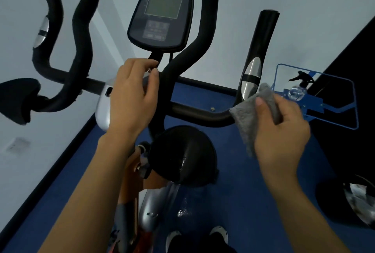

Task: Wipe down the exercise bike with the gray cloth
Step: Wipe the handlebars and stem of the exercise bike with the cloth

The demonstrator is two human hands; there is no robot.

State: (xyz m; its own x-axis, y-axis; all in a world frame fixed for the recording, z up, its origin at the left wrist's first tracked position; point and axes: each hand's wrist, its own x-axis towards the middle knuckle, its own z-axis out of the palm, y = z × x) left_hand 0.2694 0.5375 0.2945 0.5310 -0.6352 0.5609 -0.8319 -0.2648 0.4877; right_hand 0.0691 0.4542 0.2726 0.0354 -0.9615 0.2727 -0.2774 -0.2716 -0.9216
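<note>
my right hand (284,128) pinches the cloth (251,114) against the bar (194,113), which runs leftward toward my left hand (132,96), curled on the stem.

Open gap between curved centre bar (205,29) and right handlebar upright (258,49); blue rack (354,98) just beyond.

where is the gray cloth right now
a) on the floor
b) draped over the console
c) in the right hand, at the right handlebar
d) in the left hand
c: the right hand pinches the cloth against the bend of the handlebar, while the left hand grips the stem under the console and holds no cloth.
</note>
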